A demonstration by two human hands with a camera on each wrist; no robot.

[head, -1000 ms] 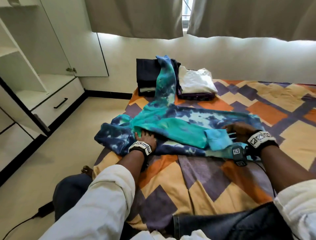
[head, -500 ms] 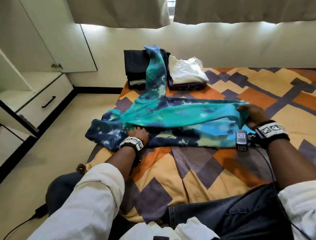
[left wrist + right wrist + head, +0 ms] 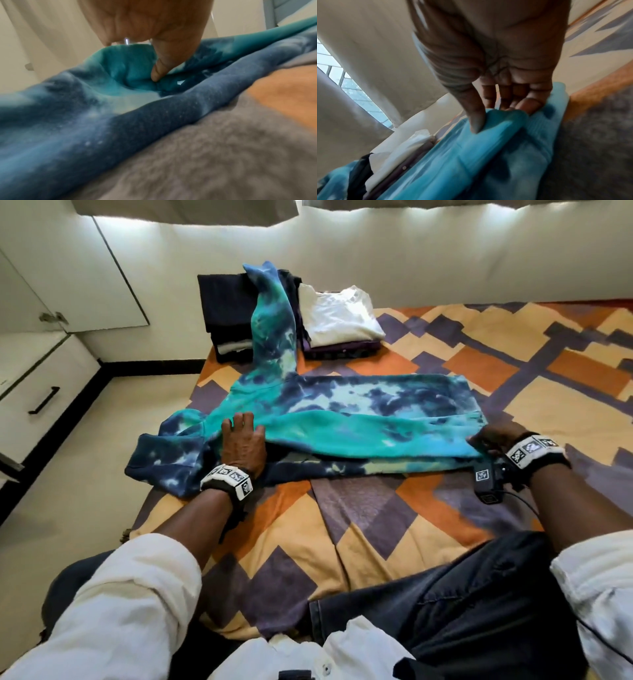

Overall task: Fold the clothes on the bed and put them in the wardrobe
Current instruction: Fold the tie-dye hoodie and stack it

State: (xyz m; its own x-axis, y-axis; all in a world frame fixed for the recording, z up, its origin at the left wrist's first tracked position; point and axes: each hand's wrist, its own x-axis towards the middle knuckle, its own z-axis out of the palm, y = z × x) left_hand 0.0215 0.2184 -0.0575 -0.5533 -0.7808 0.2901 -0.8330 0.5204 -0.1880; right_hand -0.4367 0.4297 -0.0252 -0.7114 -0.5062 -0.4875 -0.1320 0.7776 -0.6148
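Observation:
A teal and navy tie-dye hoodie lies across the patterned bed, its body folded lengthwise. One sleeve runs up toward the far piles, and the hood droops at the bed's left edge. My left hand is at the shoulder end, fingers over the top layer. In the left wrist view its thumb digs into the fold of the hoodie. My right hand pinches the hem end. The right wrist view shows this hand with the hoodie edge between thumb and fingers.
At the far end of the bed are a folded dark pile and a white top on a purple garment. The wardrobe stands to the left with a drawer and an open door. My knee rests on the bed's near edge.
The teal layer has been drawn over toward me and stretched flat. My right hand slid out to the hem end. My left fingers came from under the fabric onto its top.

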